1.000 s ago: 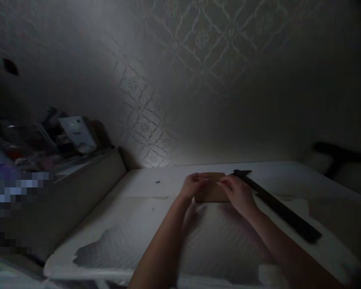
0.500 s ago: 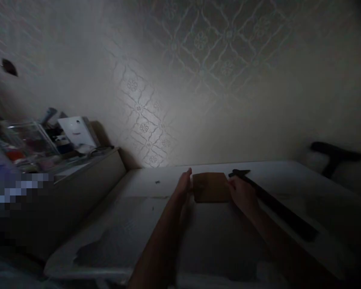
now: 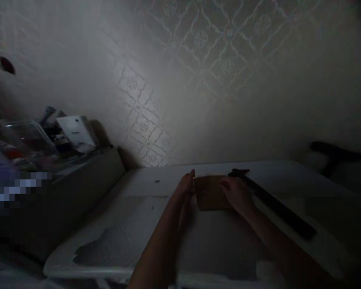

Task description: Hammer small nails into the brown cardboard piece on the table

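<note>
A flat brown rectangular piece [image 3: 212, 194], like cardboard or a small board, is between my hands above the white table [image 3: 138, 182]. My left hand [image 3: 185, 184] grips its left edge, with the thumb side up. The fingers of my right hand [image 3: 232, 188] are bent together over its upper right part; whether they pinch it is too dark to tell. Just beyond my right hand lies a long dark object [image 3: 276, 208] with a short crosspiece at its far end, slanting across the table.
At the left, a cabinet top [image 3: 90, 160] holds a white box [image 3: 76, 130], a clear container [image 3: 27, 136] and other clutter. A dark T-shaped object [image 3: 333, 154] stands at the right. Patterned wall [image 3: 198, 100] rises behind the table.
The brown piece has tilted and its lower edge has come slightly nearer. My right hand has moved left, from the piece's right edge to over its upper right part.
</note>
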Motion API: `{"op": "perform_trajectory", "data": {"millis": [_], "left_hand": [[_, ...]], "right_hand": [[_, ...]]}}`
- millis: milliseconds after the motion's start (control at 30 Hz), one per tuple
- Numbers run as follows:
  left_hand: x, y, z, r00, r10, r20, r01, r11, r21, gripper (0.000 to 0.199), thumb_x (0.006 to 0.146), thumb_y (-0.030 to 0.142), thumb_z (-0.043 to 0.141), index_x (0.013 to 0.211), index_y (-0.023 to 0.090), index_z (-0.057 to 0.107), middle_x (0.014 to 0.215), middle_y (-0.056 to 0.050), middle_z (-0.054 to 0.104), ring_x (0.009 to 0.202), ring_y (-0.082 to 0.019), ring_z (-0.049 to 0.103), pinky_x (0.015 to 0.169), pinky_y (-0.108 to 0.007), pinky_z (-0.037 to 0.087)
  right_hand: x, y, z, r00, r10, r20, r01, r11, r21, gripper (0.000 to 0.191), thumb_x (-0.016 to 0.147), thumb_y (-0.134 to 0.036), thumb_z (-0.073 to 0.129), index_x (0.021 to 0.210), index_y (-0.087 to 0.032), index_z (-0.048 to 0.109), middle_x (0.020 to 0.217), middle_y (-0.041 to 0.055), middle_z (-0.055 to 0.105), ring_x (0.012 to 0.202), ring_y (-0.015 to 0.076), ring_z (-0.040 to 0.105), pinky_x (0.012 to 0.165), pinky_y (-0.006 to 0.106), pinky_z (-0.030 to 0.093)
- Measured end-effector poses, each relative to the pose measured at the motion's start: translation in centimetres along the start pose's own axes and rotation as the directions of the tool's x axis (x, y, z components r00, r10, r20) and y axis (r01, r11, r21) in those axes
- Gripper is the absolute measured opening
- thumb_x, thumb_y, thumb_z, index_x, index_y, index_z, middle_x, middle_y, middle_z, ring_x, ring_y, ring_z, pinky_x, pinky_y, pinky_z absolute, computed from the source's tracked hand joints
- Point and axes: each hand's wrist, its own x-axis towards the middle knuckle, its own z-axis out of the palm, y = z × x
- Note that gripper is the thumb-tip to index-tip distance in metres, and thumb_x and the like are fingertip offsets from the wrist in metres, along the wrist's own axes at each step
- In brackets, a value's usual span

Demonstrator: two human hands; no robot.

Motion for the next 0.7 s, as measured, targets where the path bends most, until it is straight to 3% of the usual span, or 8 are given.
{"op": "perform_trajectory", "data": {"millis": [167,367,700], "left_hand": [[0.4,-0.1,0.1,1.0,0.014,-0.001,-0.014,0.999,0.035,0.043,0.085,0.053,0.043,0.096,0.016,0.061,0.111,-0.014,0.063,0.093,-0.024,0.06,0.068,-0.027,0.046],[1.1,-1.1,0.1,0.993,0.119,-0.019,-0.118,0.991,0.058,0.044,0.082,0.057,0.046,0.089,0.017,0.064,0.102,-0.013,0.067,0.095,-0.024,0.06,0.074,-0.028,0.045],[1.3,-1.1,0.4,0.993,0.118,-0.017,-0.116,0.991,0.063,0.041,0.083,0.053,0.046,0.09,0.016,0.064,0.103,-0.013,0.067,0.096,-0.026,0.061,0.078,-0.031,0.045]], "right_hand": [[0.0,-0.9,1.3,0.985,-0.161,0.07,0.147,0.975,0.166,0.013,0.08,-0.014,0.053,0.077,-0.021,0.063,0.08,0.003,0.067,0.077,0.0167,0.061,0.071,0.029,0.046],[-0.1,-0.8,1.7,0.973,-0.206,0.108,0.191,0.972,0.135,0.014,0.08,-0.014,0.054,0.081,-0.021,0.066,0.087,0.004,0.068,0.084,0.0185,0.061,0.077,0.033,0.047],[-0.1,-0.9,1.8,0.961,-0.251,0.119,0.239,0.965,0.104,0.016,0.08,-0.011,0.054,0.079,-0.021,0.066,0.084,0.0029,0.068,0.083,0.0186,0.06,0.077,0.032,0.046]]}}
